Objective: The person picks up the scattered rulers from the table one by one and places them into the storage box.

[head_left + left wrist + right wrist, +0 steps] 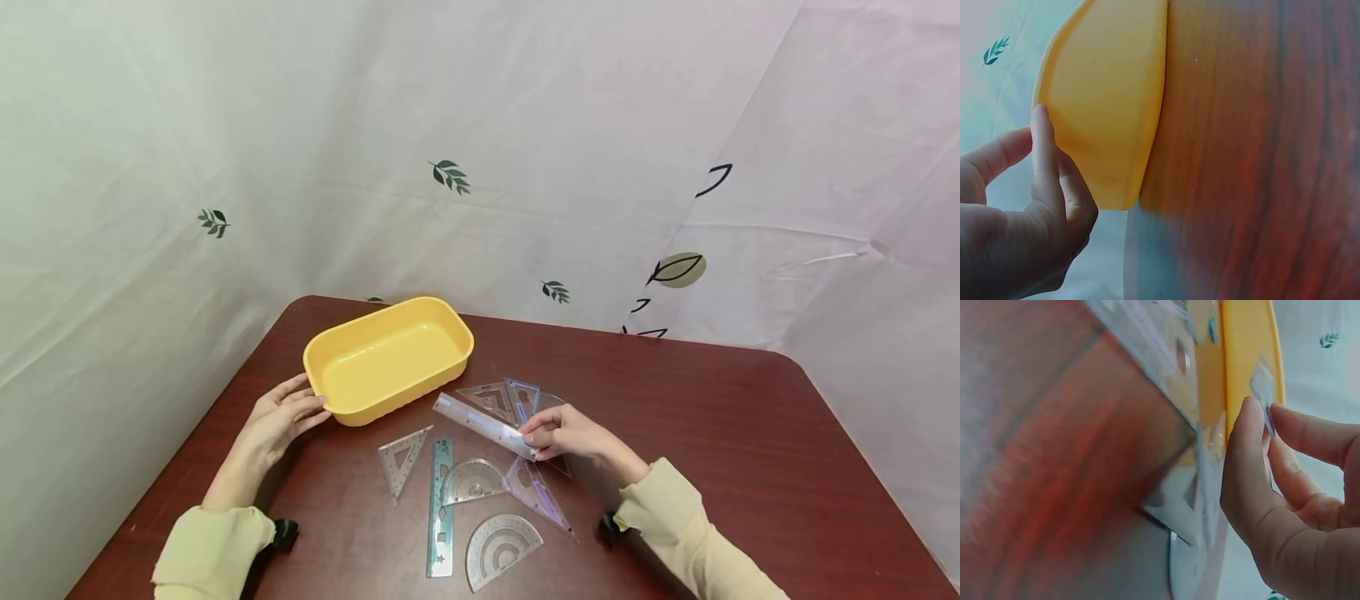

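My left hand (273, 421) holds the near left corner of a yellow plastic tray (390, 398), fingertips on its rim. In the left wrist view, the fingers meet the tray's upper edge (1042, 87). Between thumb and fingers of my right hand (576, 435) is the near end of a clear ruler (476, 418), held over several clear set squares. In the right wrist view, the ruler (1262, 387) appears end-on in the pinch. A clear set square (522, 392) lies partly under the ruler, and a purple-marked set square (536, 496) lies just below the right hand.
Left of the middle lie a small set square (387, 473) and a blue-tinted ruler (435, 500). One clear protractor (480, 475) overlaps that ruler; another protractor (483, 554) lies nearer. A printed cloth (495, 217) hangs behind the dark red table (720, 433).
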`<state>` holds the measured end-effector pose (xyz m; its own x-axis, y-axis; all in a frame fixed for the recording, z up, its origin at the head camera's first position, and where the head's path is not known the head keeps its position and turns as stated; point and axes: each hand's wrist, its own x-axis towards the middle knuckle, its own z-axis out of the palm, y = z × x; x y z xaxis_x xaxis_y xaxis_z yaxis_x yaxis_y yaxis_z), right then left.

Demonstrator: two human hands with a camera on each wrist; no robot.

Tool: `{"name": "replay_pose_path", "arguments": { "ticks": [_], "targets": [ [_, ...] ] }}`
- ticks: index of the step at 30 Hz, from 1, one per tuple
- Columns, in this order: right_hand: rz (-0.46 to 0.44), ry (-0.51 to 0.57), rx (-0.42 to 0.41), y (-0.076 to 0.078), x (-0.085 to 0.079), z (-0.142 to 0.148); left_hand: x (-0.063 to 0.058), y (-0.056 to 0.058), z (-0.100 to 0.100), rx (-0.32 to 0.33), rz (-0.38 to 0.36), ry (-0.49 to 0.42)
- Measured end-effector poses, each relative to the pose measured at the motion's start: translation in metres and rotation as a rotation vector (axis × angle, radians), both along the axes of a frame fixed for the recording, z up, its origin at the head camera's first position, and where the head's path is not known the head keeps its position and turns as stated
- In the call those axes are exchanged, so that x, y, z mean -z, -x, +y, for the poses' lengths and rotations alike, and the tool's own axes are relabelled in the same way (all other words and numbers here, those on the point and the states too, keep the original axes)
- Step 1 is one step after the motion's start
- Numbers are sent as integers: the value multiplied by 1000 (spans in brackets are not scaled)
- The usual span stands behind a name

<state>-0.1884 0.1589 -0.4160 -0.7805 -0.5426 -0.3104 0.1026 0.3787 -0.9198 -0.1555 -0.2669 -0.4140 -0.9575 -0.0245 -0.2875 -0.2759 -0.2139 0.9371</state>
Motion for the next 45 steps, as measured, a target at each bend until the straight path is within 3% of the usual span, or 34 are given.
{"name": "replay_pose_path", "arguments": {
  "ticks": [10,20,26,34,45],
  "targets": [
    [61,-13,31,18,-28,-3,-5,1,4,-42,-48,39],
    [49,-42,105,45,-57,-33,-6,2,5,-40,-54,52],
    [20,-40,121,61,-61,-50,-6,2,5,-38,-46,47],
    [84,-106,66,77,-67,-66,-8,1,5,-43,-55,52],
    [22,-108,103,94,-72,-94,-9,1,7,-60,-78,40]
  ]
}}
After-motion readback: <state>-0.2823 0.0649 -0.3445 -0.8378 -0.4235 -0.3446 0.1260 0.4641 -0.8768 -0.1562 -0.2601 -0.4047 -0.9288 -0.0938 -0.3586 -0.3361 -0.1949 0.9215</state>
